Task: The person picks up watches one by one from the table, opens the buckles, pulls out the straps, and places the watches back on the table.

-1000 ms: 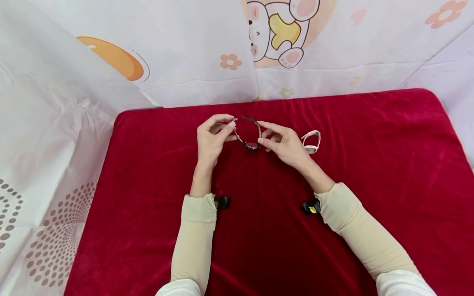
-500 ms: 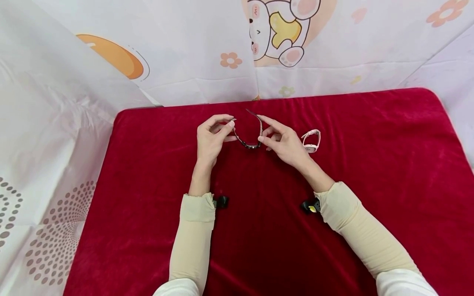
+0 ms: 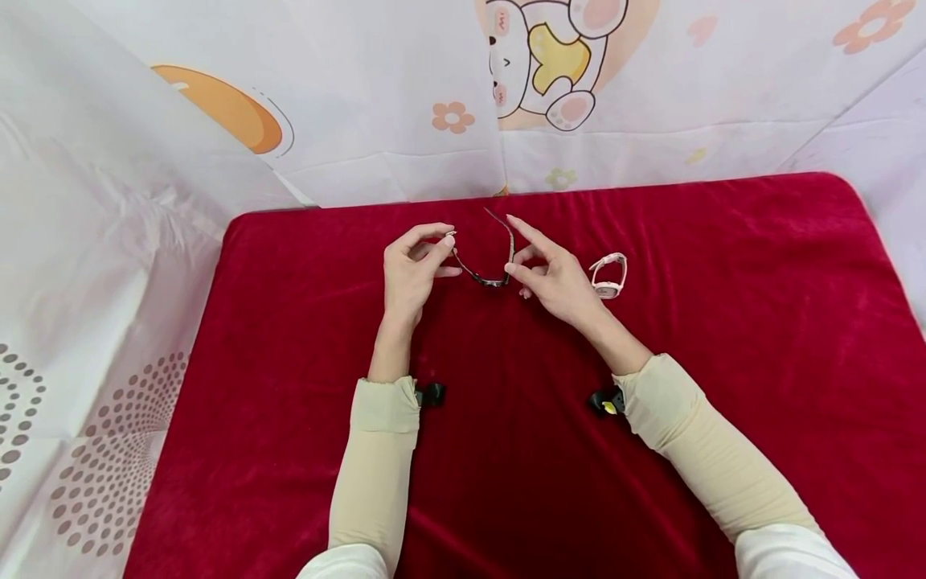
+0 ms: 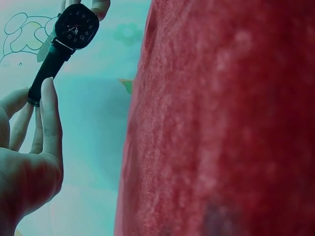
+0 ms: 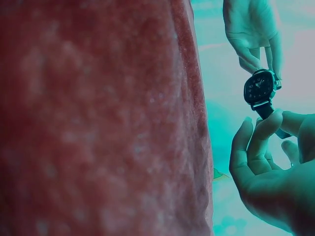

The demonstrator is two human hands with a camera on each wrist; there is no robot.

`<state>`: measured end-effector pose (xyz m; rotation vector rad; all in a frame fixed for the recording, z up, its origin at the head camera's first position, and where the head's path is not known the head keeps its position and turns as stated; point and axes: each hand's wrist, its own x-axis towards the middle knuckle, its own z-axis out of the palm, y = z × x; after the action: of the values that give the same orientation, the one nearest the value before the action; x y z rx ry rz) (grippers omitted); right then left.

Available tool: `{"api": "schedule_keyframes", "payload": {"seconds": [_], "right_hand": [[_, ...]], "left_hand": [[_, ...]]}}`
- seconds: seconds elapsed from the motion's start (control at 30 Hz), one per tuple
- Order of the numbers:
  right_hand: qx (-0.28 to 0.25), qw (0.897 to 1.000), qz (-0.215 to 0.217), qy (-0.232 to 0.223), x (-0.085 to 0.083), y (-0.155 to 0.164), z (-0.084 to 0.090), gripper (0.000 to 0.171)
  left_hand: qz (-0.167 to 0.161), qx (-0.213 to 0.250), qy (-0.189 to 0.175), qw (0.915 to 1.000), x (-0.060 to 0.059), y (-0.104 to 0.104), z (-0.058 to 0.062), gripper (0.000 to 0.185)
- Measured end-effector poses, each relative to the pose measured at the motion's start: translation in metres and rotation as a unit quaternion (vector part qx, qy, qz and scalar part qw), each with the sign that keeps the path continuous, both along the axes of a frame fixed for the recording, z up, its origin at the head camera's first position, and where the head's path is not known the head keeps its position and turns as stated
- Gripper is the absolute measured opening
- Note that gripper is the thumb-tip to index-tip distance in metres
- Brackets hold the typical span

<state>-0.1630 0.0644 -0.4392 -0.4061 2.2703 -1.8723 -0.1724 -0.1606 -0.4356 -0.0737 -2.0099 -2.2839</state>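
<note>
A black wristwatch with an unfastened strap hangs in a U between both hands above the far part of the table. Its dark face with pale numerals shows in the left wrist view. My left hand pinches the buckle end of one strap between thumb and fingers. My right hand holds the other strap close to the case, thumb inside the curve. Its index finger is stretched out near the strap's free tip, which points up and back. Part of the right strap is hidden behind fingers in the right wrist view.
A pink wristwatch with its strap in a loop lies on the red velvet cloth, just right of my right hand. A white printed curtain stands behind the table's far edge.
The black strap's free tip has swung up and back, opening the U wider. My right index finger has straightened away from the strap. The pink watch has stayed in place.
</note>
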Motion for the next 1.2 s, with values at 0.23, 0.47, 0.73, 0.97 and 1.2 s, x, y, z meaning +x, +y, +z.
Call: {"api": "schedule_keyframes", "payload": {"seconds": [0.23,0.47,0.73,0.97,1.2], "right_hand": [[0.011,1.000,-0.003,-0.013,-0.0027,0.0000,-0.0075,0.061],[0.050,0.999,-0.008,-0.011,-0.0028,-0.0018,-0.0075,0.060],[0.057,0.998,-0.011,-0.014,-0.0039,-0.0039,-0.0059,0.060],[0.074,0.997,-0.009,-0.030,-0.0042,-0.0053,-0.0067,0.059],[0.092,0.994,-0.006,-0.059,-0.0058,-0.0053,-0.0073,0.056]], "left_hand": [[-0.003,-0.025,-0.009,0.9996,-0.0009,-0.0029,-0.0046,0.026],[-0.002,-0.045,-0.020,0.9988,-0.0010,-0.0035,-0.0046,0.025],[0.017,-0.052,-0.027,0.9981,-0.0013,-0.0050,-0.0050,0.020],[0.019,-0.088,-0.008,0.9959,-0.0016,-0.0051,-0.0060,0.017],[-0.008,-0.109,-0.046,0.9930,-0.0005,-0.0064,-0.0077,0.021]]}}
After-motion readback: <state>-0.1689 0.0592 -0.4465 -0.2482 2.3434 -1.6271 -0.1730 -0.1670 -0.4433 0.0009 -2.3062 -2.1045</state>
